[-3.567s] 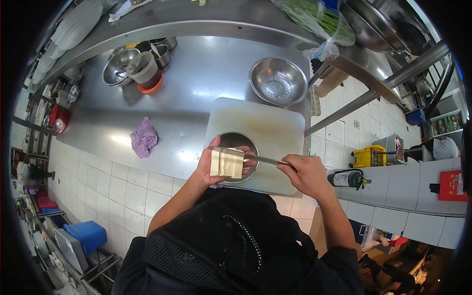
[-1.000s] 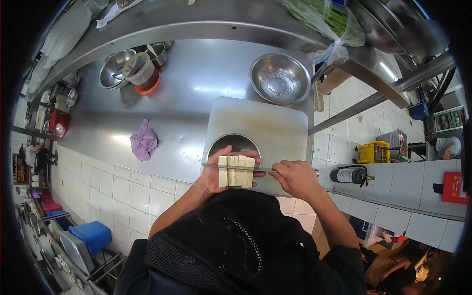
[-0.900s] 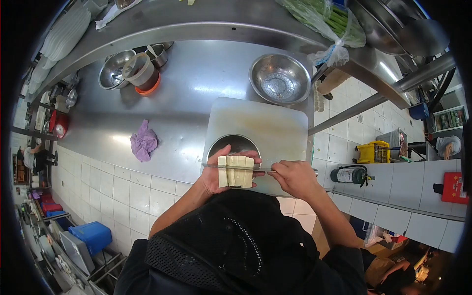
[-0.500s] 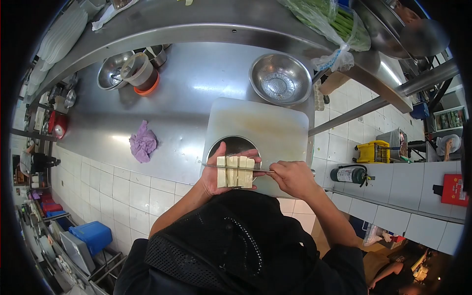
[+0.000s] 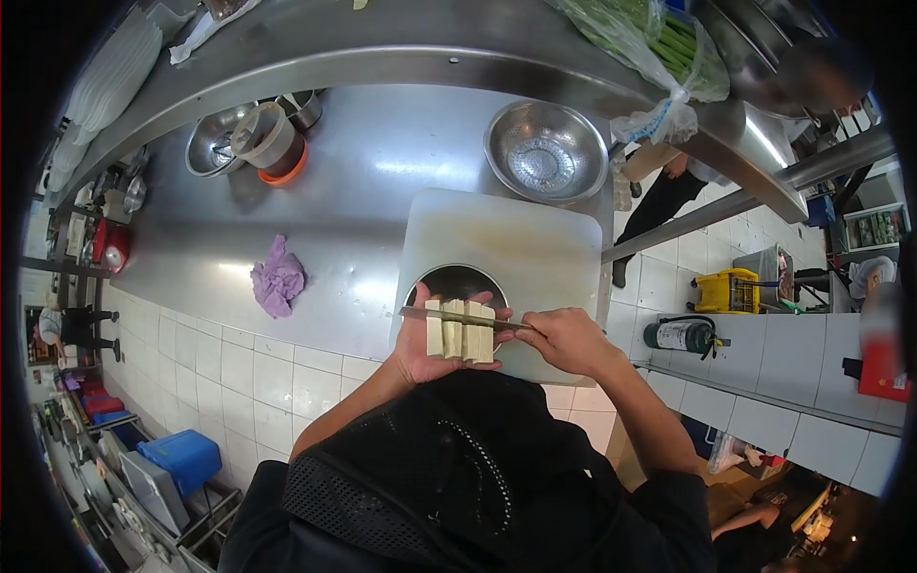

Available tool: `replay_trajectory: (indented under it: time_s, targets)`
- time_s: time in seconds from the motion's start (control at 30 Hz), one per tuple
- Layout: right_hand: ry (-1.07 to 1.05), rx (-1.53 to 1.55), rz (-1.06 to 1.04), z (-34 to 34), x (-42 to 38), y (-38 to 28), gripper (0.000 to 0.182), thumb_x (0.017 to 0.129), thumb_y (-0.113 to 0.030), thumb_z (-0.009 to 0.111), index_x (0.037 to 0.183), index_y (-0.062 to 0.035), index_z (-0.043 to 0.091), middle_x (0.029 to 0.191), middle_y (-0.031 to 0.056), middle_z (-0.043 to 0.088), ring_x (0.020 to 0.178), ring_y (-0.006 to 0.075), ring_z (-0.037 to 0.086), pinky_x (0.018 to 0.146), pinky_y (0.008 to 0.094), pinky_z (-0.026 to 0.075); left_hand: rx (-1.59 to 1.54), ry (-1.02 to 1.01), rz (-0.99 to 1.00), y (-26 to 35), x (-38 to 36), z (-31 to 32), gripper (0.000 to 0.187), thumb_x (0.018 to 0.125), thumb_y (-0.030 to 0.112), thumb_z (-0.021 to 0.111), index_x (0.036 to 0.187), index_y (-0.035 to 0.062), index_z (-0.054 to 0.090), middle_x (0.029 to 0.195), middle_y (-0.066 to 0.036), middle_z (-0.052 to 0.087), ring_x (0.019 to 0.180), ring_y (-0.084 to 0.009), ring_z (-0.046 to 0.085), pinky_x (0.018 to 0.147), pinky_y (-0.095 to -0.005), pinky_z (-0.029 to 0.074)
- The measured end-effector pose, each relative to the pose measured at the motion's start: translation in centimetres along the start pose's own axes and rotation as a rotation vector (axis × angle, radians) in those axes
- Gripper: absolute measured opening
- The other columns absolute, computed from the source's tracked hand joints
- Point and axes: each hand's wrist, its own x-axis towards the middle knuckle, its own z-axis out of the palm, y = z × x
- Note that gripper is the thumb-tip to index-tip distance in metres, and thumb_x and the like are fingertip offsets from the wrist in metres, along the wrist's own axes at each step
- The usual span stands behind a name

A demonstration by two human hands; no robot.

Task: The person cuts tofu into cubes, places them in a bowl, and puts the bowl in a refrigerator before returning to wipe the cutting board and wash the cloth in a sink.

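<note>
A pale block of tofu (image 5: pixel 462 340), cut into several upright strips, lies across the palm of my left hand (image 5: pixel 414 346). My left hand cradles it from below, thumb up at the side. In my right hand (image 5: pixel 570 342), fingers wrap round the handle of a knife (image 5: pixel 435 313). The blade lies crosswise over the upper part of the strips, its flat side partly showing. Under the tofu and hand stands a metal bowl (image 5: pixel 466 277), mostly covered, on a white cutting board (image 5: pixel 535 234).
Beyond the board stands a perforated metal bowl (image 5: pixel 544 153). A crumpled purple cloth (image 5: pixel 278 277) lies left. Farther back are a plastic tub (image 5: pixel 265 136) and another metal bowl (image 5: pixel 202 148). A steel shelf (image 5: pixel 382 69) overhangs the table, carrying bagged green vegetables (image 5: pixel 669 43). A person's leg (image 5: pixel 654 215) shows right.
The knife has turned from nearly edge-on to showing more of its flat, and shifted slightly upward over the tofu. The leftmost strip stands slightly apart. A person has come into view at the right.
</note>
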Motion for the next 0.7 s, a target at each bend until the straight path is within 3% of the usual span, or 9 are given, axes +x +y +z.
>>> replay_trajectory:
  time_s: [0.2,0.27,0.3,0.37,0.47,0.53,0.7]
  targets:
    - [-0.151,0.123,0.07,-0.5,1.5,0.3,0.031,0.103,-0.037,0.059,0.096,-0.0075,0.067,0.077,0.0194,0.068,0.079,0.0426,0.068,0.073,0.0531,0.052,-0.003,0.054,0.016,0.2,-0.5,-0.6,0.109,0.086,0.093,0.03,0.158,0.0107,0.039,0.163,-0.024,0.036,0.15,-0.0551,0.031,0.114,-0.0805,0.023]
    - [-0.162,0.168,0.071,-0.4,1.8,0.7,0.031,0.103,-0.036,0.06,0.095,-0.0074,0.068,0.076,0.0196,0.067,0.078,0.0427,0.067,0.073,0.053,0.051,-0.054,-0.119,0.04,0.2,-0.6,-1.0,0.096,0.096,0.081,0.032,0.157,0.0075,0.039,0.163,-0.026,0.036,0.148,-0.0564,0.033,0.115,-0.0795,0.024]
    - [-0.162,0.205,0.088,-0.2,2.0,0.8,0.032,0.102,-0.036,0.061,0.093,-0.007,0.068,0.076,0.0198,0.067,0.077,0.0425,0.067,0.072,0.0524,0.05,-0.054,-0.121,0.043,0.2,-0.7,-0.6,0.096,0.096,0.081,0.032,0.157,0.0075,0.039,0.163,-0.026,0.036,0.148,-0.0564,0.033,0.115,-0.0795,0.024]
    - [-0.168,0.241,0.1,-0.2,2.3,0.9,0.032,0.101,-0.036,0.062,0.091,-0.0065,0.069,0.075,0.02,0.066,0.077,0.0424,0.066,0.072,0.0518,0.05,0.021,0.024,0.048,0.2,-1.0,0.1,0.085,0.102,0.068,0.031,0.159,0.0046,0.036,0.163,-0.027,0.036,0.147,-0.0574,0.034,0.116,-0.0777,0.025]
    - [-0.163,0.265,0.138,-0.2,2.3,0.9,0.033,0.1,-0.037,0.064,0.089,-0.0063,0.069,0.075,0.0195,0.066,0.076,0.042,0.065,0.07,0.0503,0.049,0.024,0.066,0.052,0.2,-1.0,-0.1,0.082,0.105,0.063,0.026,0.16,0.0025,0.033,0.162,-0.028,0.037,0.146,-0.0575,0.037,0.116,-0.0753,0.027]
    - [-0.116,0.295,0.087,0.1,2.2,1.0,0.036,0.101,-0.037,0.065,0.089,-0.0036,0.068,0.069,0.0187,0.062,0.066,0.0379,0.061,0.063,0.0449,0.046,0.018,0.047,0.06,0.1,-1.3,-0.2,0.083,0.105,0.064,0.027,0.16,0.0028,0.032,0.162,-0.028,0.037,0.145,-0.0571,0.037,0.116,-0.0748,0.028]
    - [-0.054,0.313,0.086,-0.3,2.0,0.6,0.037,0.101,-0.037,0.066,0.087,-0.0021,0.067,0.068,0.0196,0.06,0.064,0.0377,0.06,0.062,0.0446,0.046,0.038,0.031,0.076,-0.2,-1.5,-0.4,0.087,0.103,0.07,0.028,0.161,0.0055,0.033,0.163,-0.026,0.037,0.144,-0.0561,0.04,0.114,-0.0724,0.032]
